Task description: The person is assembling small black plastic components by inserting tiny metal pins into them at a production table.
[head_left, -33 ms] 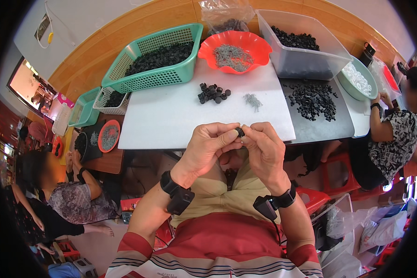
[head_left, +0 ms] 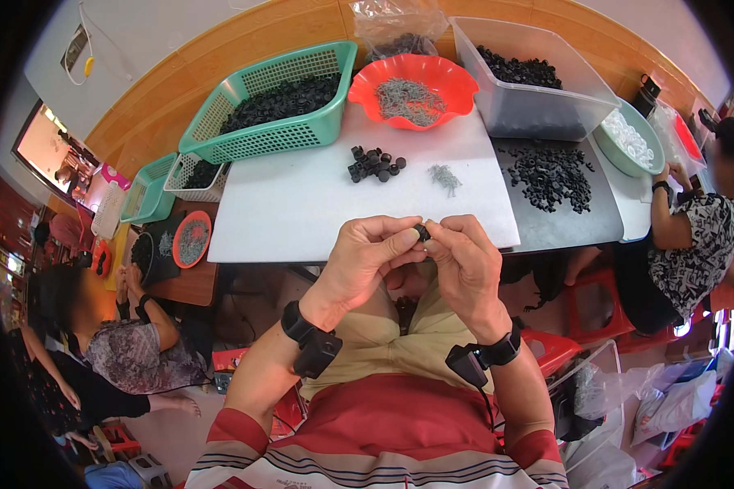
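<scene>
We are pinching a small black part [head_left: 422, 232] between the fingertips of both hands, just above the near edge of the white board [head_left: 302, 204]. Our left hand [head_left: 367, 257] is closing thumb and forefinger on the part's left side; our right hand [head_left: 465, 261] is closing its fingers on the right side, and the fingertips of the two hands are nearly touching. Only a sliver of the part is showing between the fingers, so we cannot tell its long axis or which way it is pointing.

On the board beyond the hands, a cluster of black parts [head_left: 373, 163] is lying near a small bunch of wire springs [head_left: 445, 177]. Farther back are standing a green basket [head_left: 273, 110] of black parts, a red bowl [head_left: 412, 94] of springs and a clear bin [head_left: 534, 81] of black parts. Loose black rings [head_left: 550, 173] are lying on the grey surface to the right. Nothing is standing between the hands and these supplies. Another person [head_left: 701, 228] is sitting at the right, and another [head_left: 122, 342] at the left.
</scene>
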Motion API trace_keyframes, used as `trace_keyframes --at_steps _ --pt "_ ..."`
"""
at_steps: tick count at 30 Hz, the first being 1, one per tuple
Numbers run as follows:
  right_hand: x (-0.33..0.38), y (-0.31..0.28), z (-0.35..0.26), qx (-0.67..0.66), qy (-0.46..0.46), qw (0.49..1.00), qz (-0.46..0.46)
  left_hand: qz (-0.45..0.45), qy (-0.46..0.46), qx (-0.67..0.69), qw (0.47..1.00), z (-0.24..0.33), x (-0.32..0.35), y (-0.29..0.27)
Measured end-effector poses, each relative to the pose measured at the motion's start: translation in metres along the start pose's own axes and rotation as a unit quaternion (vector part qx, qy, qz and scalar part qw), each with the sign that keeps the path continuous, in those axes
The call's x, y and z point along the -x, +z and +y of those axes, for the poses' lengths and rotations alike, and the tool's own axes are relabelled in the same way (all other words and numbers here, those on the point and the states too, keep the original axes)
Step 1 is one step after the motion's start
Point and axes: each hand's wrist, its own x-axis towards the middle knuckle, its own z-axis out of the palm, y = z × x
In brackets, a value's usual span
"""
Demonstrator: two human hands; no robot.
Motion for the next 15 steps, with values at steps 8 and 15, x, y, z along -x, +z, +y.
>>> trace_keyframes --at_steps 8,15 --pt "-0.001 -0.007 -0.004 0.019 0.013 0.999 -0.023 -0.002 0.01 -0.106 0.994 0.006 0.005 0.003" --pt "0.002 -0.01 -0.005 -0.006 0.049 0.998 -0.034 0.01 -0.007 -0.086 0.996 -0.004 0.011 0.003"
